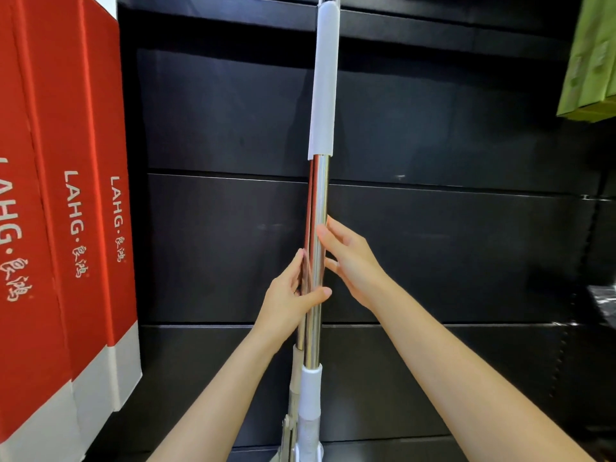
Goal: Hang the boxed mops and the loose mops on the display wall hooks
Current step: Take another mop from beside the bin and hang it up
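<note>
A loose mop with a shiny steel handle (318,201) hangs upright against the black display wall (450,135), its white foam grip (324,81) reaching the top edge of the view. A second steel pole sits just behind it. My left hand (293,295) holds the handle low down, thumb across the front. My right hand (350,258) touches the right side of the handle with straight fingers. Three red boxed mops (66,208) marked LAHG hang at the left. The hook itself is out of view.
A green box (591,61) hangs at the upper right. A dark plastic-wrapped item (603,301) sits at the right edge. The wall's black panels stretch bare between the red boxes and the mop, and from the mop to the green box.
</note>
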A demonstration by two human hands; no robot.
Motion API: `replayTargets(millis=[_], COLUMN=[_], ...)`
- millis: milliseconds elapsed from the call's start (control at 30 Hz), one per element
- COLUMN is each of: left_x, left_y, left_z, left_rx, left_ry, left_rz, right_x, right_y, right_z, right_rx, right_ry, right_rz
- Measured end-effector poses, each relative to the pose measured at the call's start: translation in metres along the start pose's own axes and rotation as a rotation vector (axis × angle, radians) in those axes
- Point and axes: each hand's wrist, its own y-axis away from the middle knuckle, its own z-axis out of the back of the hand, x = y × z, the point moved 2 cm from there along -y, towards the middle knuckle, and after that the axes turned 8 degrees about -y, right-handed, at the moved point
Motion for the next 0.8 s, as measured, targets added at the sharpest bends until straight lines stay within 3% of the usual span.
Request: replayTargets(millis=[267,333,433,500,567,800], left_x=[-0.001,-0.001,-0.012,-0.019,-0.020,-0.025], left_y=[0.003,0.013,0.051,0.077,0.095,0.157], left_z=[0.005,0.011,0.011,-0.009,-0.043,-0.229], left_rx=[0.040,-0.097,-0.442,-0.492,-0.351,0.416], left_ry=[-0.055,-0.142,-0.297,-0.382,-0.422,-0.471], left_rz=[0.002,0.012,-0.071,-0.153,-0.207,-0.241], right_x=[-0.006,-0.016,-0.036,-0.054,-0.067,-0.044], right_y=[0.012,0.028,0.071,0.115,0.165,0.387], right_z=[-0.007,0.002,0.033,0.065,0.102,0.228], right_rx=[-0.055,-0.071,-0.171,-0.218,-0.286,-0.608], right_ry=[0.027,0.101,0.255,0.348,0.465,0.789], right_rz=[-0.039,-0.075,-0.129,-0.197,-0.267,-0.557])
